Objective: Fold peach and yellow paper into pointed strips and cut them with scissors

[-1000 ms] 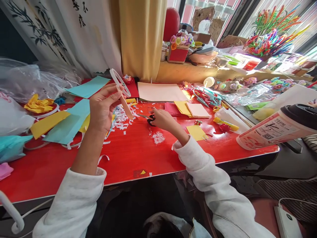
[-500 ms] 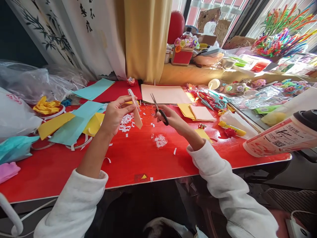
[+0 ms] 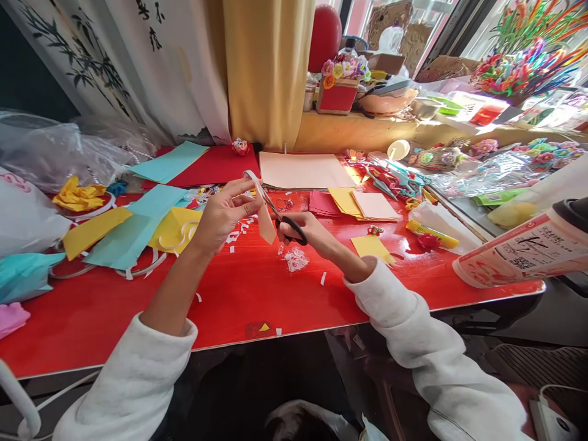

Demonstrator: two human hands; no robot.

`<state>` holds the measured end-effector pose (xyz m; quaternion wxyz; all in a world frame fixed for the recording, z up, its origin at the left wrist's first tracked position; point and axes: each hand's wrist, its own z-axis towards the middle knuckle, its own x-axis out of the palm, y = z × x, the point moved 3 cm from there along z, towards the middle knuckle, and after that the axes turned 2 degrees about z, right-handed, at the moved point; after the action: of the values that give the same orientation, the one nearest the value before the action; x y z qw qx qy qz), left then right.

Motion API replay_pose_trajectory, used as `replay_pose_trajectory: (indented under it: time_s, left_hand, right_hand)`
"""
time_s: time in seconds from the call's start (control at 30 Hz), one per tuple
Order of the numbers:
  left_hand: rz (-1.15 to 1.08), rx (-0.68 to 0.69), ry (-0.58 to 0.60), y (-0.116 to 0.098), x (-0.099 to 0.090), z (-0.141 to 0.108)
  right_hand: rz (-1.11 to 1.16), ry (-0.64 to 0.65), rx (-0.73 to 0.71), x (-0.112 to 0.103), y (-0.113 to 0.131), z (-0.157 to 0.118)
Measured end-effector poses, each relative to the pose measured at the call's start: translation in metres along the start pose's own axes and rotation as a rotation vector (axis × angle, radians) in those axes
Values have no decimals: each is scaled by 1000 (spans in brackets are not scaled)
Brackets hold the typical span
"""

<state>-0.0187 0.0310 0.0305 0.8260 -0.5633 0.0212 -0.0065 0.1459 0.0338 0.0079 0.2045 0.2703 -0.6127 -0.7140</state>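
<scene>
My left hand [image 3: 225, 214] pinches a pale pink strip of paper [image 3: 266, 224] above the red table [image 3: 239, 300]. The strip curls over at its top and hangs down with a pointed lower end. From the right, my right hand [image 3: 296, 229] grips scissors with black handles [image 3: 294, 230]. Their blades meet the strip close to my left fingertips; whether they are closed on it I cannot tell. White paper scraps [image 3: 239, 230] lie beneath my hands, and a small heap of white shreds [image 3: 295, 259] sits nearer to me.
Blue-green sheets [image 3: 138, 226] and yellow sheets lie on the left by plastic bags [image 3: 27, 214]. Large pale pink sheets [image 3: 305, 170] are at the back. Small square papers [image 3: 374, 206], a yellow glue tube [image 3: 432, 237] and a tall cup [image 3: 519, 251] stand or lie to the right.
My right hand has brought the scissors left, so the blades now reach the paper strip. My left hand has shifted slightly right with the strip. The view has moved a little.
</scene>
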Motion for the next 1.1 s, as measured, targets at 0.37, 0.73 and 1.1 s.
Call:
replay_pose_trajectory:
  time_s: [0.37, 0.73, 1.1]
  left_hand:
    - [38, -40, -33, 11, 1, 0]
    - [15, -122, 1, 14, 6, -4]
    - [-7, -100, 4, 18, 11, -5]
  right_hand:
    - [-19, -35, 28, 4, -6, 2]
    - [-9, -46, 18, 6, -9, 2]
    - [33, -97, 4, 6, -11, 4]
